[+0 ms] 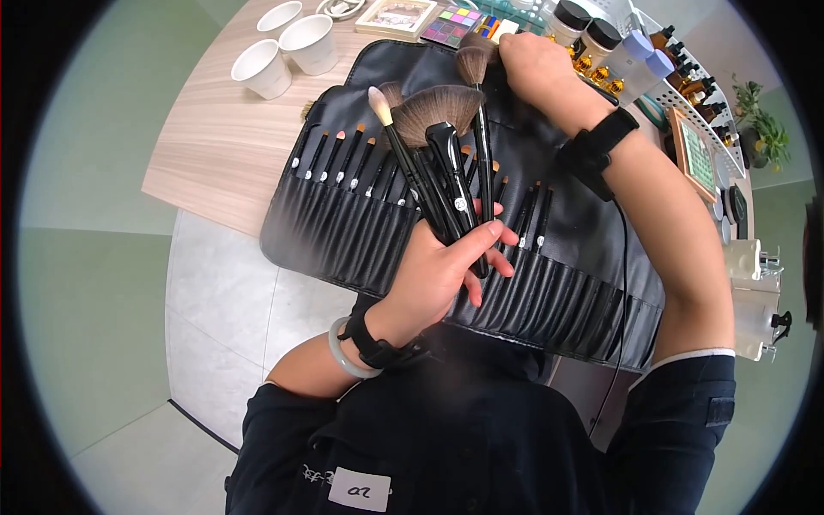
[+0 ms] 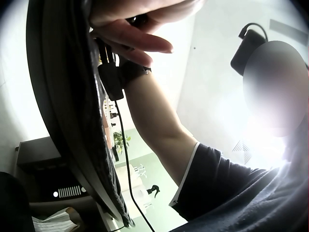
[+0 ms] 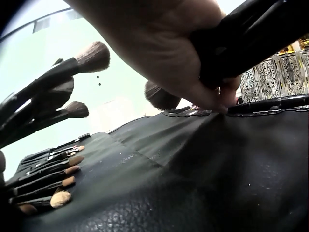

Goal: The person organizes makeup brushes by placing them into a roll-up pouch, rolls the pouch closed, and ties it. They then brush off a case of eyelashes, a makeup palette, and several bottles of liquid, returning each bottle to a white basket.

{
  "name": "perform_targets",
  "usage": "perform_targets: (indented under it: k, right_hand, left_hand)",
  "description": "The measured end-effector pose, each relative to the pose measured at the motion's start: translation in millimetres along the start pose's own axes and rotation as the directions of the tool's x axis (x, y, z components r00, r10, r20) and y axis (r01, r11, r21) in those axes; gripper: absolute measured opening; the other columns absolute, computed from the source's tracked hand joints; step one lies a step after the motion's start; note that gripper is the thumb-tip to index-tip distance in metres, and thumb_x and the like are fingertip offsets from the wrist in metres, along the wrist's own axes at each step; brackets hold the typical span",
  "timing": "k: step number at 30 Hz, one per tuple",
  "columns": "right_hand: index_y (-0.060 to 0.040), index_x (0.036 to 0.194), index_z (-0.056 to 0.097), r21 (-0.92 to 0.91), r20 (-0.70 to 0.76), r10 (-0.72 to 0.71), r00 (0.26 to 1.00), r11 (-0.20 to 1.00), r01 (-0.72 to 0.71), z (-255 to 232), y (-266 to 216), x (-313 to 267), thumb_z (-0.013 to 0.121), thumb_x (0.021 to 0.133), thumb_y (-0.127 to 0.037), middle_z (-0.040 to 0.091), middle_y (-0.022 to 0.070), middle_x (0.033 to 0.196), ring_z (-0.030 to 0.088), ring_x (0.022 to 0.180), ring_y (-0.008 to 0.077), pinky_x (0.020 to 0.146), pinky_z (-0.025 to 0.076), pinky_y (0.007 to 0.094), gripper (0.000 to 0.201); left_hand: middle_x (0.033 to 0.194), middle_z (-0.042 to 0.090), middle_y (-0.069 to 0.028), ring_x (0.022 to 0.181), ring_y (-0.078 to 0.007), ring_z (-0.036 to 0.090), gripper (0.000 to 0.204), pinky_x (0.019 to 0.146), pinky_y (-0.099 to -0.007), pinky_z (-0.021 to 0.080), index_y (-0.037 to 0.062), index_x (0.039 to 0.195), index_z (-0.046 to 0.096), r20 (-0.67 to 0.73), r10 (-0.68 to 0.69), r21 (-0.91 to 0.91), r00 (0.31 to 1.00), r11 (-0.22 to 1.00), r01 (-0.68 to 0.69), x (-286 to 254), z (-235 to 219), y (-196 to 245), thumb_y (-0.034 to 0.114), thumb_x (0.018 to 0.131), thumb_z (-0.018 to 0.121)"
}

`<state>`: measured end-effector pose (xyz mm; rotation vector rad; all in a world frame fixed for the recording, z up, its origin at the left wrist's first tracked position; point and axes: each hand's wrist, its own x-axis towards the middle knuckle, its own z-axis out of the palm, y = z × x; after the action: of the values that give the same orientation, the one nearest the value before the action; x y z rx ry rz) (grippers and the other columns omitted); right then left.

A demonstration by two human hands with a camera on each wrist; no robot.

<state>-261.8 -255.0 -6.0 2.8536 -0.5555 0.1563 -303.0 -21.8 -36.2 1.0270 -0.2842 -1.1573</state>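
Note:
My left hand (image 1: 432, 273) grips a bundle of black-handled makeup brushes, heads pointing away from me. Among them are a wide fan brush (image 1: 439, 110) and a pale-tipped brush (image 1: 378, 103). Beneath lies an unrolled black brush roll (image 1: 378, 73), with several slimmer brushes (image 1: 349, 159) standing in its pockets. At the roll's far edge my right hand (image 1: 542, 73) holds a makeup brush; its dark bristle head (image 3: 161, 96) sticks out beside the palm in the right wrist view. Black handles (image 3: 241, 43) show past that hand. Another black handle (image 3: 270, 104) lies by its fingertips.
White cups (image 1: 309, 45) stand at the back left of the wooden table (image 1: 197, 129). An eyeshadow palette (image 1: 452, 26) sits behind the roll. Jars and small bottles (image 1: 601, 34) crowd the back right, next to a white perforated rack (image 1: 730, 154). A cable (image 1: 622, 283) hangs from my right wrist.

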Motion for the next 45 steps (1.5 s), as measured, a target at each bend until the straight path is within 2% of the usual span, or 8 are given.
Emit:
perform_targets:
  k: [3, 7, 11, 17, 19, 27, 40, 45]
  right_hand:
    - [-0.0030, 0.089, 0.057, 0.024, 0.053, 0.039, 0.998, 0.999, -0.040, -19.6, 7.7, -5.0, 0.056, 0.070, -0.009, 0.061, 0.0163, 0.086, 0.059, 0.083, 0.0323, 0.068, 0.048, 0.0414, 0.019]
    - [-0.0024, 0.086, 0.057, 0.024, -0.024, -0.077, 0.997, 0.997, 0.077, -31.6, 40.9, -19.0, 0.059, 0.066, -0.008, 0.059, 0.0178, 0.083, 0.057, 0.081, 0.0341, 0.069, 0.047, 0.0420, 0.021]
    - [-0.0031, 0.090, 0.053, -0.066, 0.025, -0.003, 1.000, 0.998, 0.005, -27.1, 57.0, -38.5, 0.058, 0.065, -0.005, 0.059, 0.0173, 0.080, 0.057, 0.080, 0.0343, 0.066, 0.047, 0.0426, 0.026]
    - [-0.0027, 0.085, 0.049, -0.081, -0.097, -0.109, 0.989, 0.992, 0.101, -0.3, 55.9, -59.6, 0.050, 0.071, -0.003, 0.059, 0.0144, 0.070, 0.060, 0.071, 0.0310, 0.060, 0.049, 0.0400, 0.014]
    - [-0.0027, 0.085, 0.049, -0.061, -0.192, -0.234, 0.953, 0.972, 0.227, 7.1, 54.1, -59.4, 0.050, 0.072, -0.003, 0.060, 0.0129, 0.073, 0.060, 0.071, 0.0301, 0.060, 0.049, 0.0385, 0.013]
    - [-0.0023, 0.084, 0.051, -0.137, -0.025, -0.129, 0.991, 0.983, 0.124, 16.0, 44.1, -53.6, 0.048, 0.076, -0.007, 0.061, 0.0128, 0.074, 0.062, 0.071, 0.0275, 0.060, 0.050, 0.0358, 0.010]
    - [-0.0027, 0.083, 0.053, -0.145, -0.140, -0.121, 0.983, 0.984, 0.101, 26.1, 49.9, -49.4, 0.048, 0.076, -0.009, 0.061, 0.0132, 0.073, 0.062, 0.068, 0.0280, 0.058, 0.050, 0.0365, 0.011]
    - [0.0005, 0.078, 0.056, -0.050, -0.163, -0.052, 0.985, 0.998, 0.045, -15.0, 53.9, -64.6, 0.055, 0.071, -0.008, 0.062, 0.0138, 0.071, 0.062, 0.063, 0.0248, 0.055, 0.049, 0.0333, 0.011]
  left_hand:
    - [0.085, 0.058, -0.0138, 0.061, -0.0158, 0.059, 0.027, 0.029, -0.0181, 0.036, -0.0008, 0.106, 0.048, -0.004, 0.001, -0.003, 1.000, 1.000, -0.001, 0.2, 0.6, 0.7, 0.013, 0.084, 0.053]
    - [0.085, 0.058, -0.0138, 0.061, -0.0158, 0.059, 0.027, 0.029, -0.0180, 0.036, -0.0008, 0.106, 0.048, 0.006, -0.004, -0.013, 1.000, 1.000, 0.004, 0.5, -0.2, 0.4, 0.013, 0.084, 0.053]
    - [0.085, 0.058, -0.0141, 0.060, -0.0160, 0.059, 0.027, 0.029, -0.0182, 0.036, -0.0009, 0.106, 0.048, 0.000, 0.004, -0.006, 1.000, 1.000, -0.004, 0.4, -0.1, -0.1, 0.013, 0.083, 0.053]
    - [0.085, 0.058, -0.0138, 0.063, -0.0163, 0.060, 0.027, 0.032, -0.0187, 0.039, -0.0031, 0.105, 0.047, 0.003, -0.001, -0.013, 1.000, 1.000, 0.001, -1.2, -0.4, 2.2, 0.012, 0.084, 0.054]
    - [0.085, 0.058, -0.0139, 0.063, -0.0163, 0.060, 0.027, 0.032, -0.0187, 0.039, -0.0030, 0.105, 0.047, 0.002, 0.001, -0.007, 1.000, 1.000, -0.001, -1.2, -0.1, 2.3, 0.012, 0.084, 0.054]
    - [0.085, 0.058, -0.0144, 0.063, -0.0163, 0.060, 0.027, 0.032, -0.0186, 0.039, -0.0029, 0.106, 0.047, -0.019, -0.001, 0.023, 1.000, 1.000, 0.001, -1.3, 2.0, 3.5, 0.011, 0.084, 0.053]
    - [0.084, 0.058, -0.0141, 0.057, -0.0149, 0.058, 0.028, 0.028, -0.0178, 0.035, -0.0019, 0.107, 0.047, -0.055, 0.017, 0.057, 0.998, 0.998, -0.014, -0.5, 5.2, 1.2, 0.012, 0.083, 0.053]
    - [0.084, 0.058, -0.0135, 0.056, -0.0143, 0.057, 0.027, 0.028, -0.0176, 0.034, -0.0014, 0.106, 0.047, -0.063, 0.023, 0.060, 0.998, 0.998, -0.019, -0.8, 5.2, 0.6, 0.012, 0.083, 0.053]
